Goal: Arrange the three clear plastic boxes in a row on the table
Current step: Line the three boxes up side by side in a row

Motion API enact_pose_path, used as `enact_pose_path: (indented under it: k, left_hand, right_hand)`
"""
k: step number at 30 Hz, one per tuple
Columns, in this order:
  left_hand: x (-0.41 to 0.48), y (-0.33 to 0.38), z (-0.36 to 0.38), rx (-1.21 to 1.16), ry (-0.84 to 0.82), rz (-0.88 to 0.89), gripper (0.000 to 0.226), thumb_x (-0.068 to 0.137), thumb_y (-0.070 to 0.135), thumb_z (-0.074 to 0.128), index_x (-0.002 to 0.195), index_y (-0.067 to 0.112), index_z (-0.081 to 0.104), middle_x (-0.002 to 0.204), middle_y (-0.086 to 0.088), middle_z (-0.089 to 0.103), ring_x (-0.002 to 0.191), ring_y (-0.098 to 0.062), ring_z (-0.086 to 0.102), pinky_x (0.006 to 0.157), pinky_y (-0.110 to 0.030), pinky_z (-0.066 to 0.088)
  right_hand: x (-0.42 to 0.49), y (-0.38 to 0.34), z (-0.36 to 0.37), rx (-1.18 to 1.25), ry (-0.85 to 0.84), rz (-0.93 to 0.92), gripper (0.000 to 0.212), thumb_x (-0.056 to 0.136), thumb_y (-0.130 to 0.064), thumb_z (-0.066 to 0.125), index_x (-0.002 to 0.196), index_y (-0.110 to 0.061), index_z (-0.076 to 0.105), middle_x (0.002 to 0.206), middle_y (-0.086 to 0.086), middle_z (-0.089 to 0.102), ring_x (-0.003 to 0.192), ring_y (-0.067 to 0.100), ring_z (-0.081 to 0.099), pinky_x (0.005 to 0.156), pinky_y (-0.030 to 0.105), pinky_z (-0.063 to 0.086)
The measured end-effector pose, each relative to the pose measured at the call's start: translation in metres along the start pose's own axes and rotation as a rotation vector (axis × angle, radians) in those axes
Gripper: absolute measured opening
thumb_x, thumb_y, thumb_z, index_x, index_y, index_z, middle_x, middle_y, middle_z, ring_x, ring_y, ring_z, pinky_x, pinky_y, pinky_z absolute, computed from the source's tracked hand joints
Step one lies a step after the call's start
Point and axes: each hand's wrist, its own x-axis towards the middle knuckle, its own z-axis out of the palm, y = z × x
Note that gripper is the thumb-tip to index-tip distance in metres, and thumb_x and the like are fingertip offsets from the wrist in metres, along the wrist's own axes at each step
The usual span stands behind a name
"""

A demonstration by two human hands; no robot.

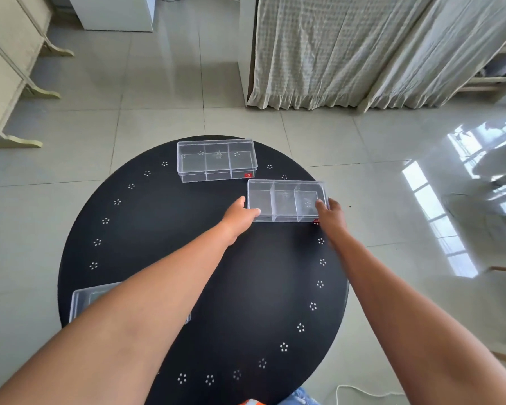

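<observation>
A round black table (164,229), ringed near its edge with small clusters of white dots, fills the middle of a downward view and stands on a pale tiled floor (158,112). Behind it hangs a cream curtain (348,54), and light-coloured furniture (6,68) stands at the far left. Two bare forearms reach in from the bottom edge toward the far right part of the table. Three clear plastic boxes, each split into three compartments, lie on the tabletop. The far box (216,160) rests near the back edge, free of both hands. The right-hand box (287,201) sits just beside and in front of it, toward the right rim; whether it rests on the surface or is slightly lifted cannot be told. The left hand (238,219) holds this box at its near left corner, thumb pressed along the front edge. The right hand (332,214) grips its near right corner, fingers curled over the rim. The near box (84,299) lies well apart at the table's near left, mostly hidden under the left forearm.
</observation>
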Motion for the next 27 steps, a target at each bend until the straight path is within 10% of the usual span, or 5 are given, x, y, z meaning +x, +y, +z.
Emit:
enact_pose_path:
  k: [7, 15, 19, 27]
  left_hand:
    - [-0.009, -0.003, -0.006, -0.121, 0.028, 0.07, 0.042, 0.094, 0.008, 0.045, 0.134, 0.015, 0.056, 0.123, 0.007, 0.059, 0.109, -0.01, 0.053, 0.089, -0.022, 0.035]
    - [-0.039, -0.041, -0.071, -0.081, 0.224, 0.046, 0.048, 0.085, 0.017, 0.051, 0.132, 0.019, 0.06, 0.135, 0.006, 0.061, 0.123, -0.015, 0.056, 0.106, -0.037, 0.044]
    - [-0.06, -0.063, -0.111, -0.013, 0.338, 0.041, 0.025, 0.081, 0.017, 0.048, 0.095, 0.025, 0.067, 0.103, 0.005, 0.07, 0.096, -0.02, 0.061, 0.093, -0.042, 0.05]
    - [-0.089, -0.119, -0.195, 0.095, 0.475, -0.065, 0.045, 0.087, 0.016, 0.045, 0.129, 0.018, 0.06, 0.127, -0.006, 0.066, 0.114, -0.032, 0.062, 0.093, -0.038, 0.049]
  right_hand:
    - [-0.007, -0.004, 0.01, 0.039, -0.022, 0.01, 0.032, 0.094, -0.024, 0.051, 0.124, -0.016, 0.059, 0.094, 0.0, 0.066, 0.088, 0.026, 0.064, 0.081, 0.039, 0.053]
    - [-0.059, -0.013, 0.06, 0.028, -0.068, -0.089, 0.032, 0.091, -0.012, 0.045, 0.117, -0.014, 0.065, 0.099, 0.005, 0.072, 0.081, 0.022, 0.065, 0.071, 0.031, 0.049]
    - [-0.089, -0.021, 0.1, 0.018, -0.121, -0.094, 0.037, 0.09, -0.013, 0.042, 0.117, -0.017, 0.066, 0.098, 0.004, 0.074, 0.075, 0.02, 0.066, 0.066, 0.031, 0.053]
    - [-0.146, -0.038, 0.176, 0.0, -0.298, -0.159, 0.034, 0.09, -0.007, 0.049, 0.119, -0.015, 0.063, 0.097, -0.005, 0.07, 0.078, 0.013, 0.068, 0.079, 0.032, 0.055]
